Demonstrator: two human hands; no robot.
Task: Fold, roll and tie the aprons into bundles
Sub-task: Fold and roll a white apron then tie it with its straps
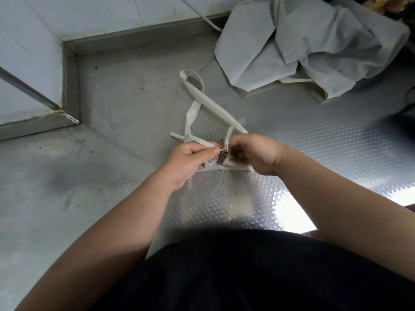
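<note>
A rolled cream apron bundle (221, 161) with dark print lies on the metal counter (125, 104), mostly hidden under my hands. My left hand (190, 160) pinches one apron tie (205, 143) between thumb and fingers. My right hand (256, 153) pinches the other tie (228, 138) just above the roll. The apron's wide neck loop (202, 95) stretches away from the bundle across the counter. The two ties meet between my hands over the middle of the roll.
A heap of loose pale aprons (303, 43) lies at the back right. A raised steel rim (71, 86) and white wall close the counter at the left and back. A white cable (208, 21) runs down behind the heap.
</note>
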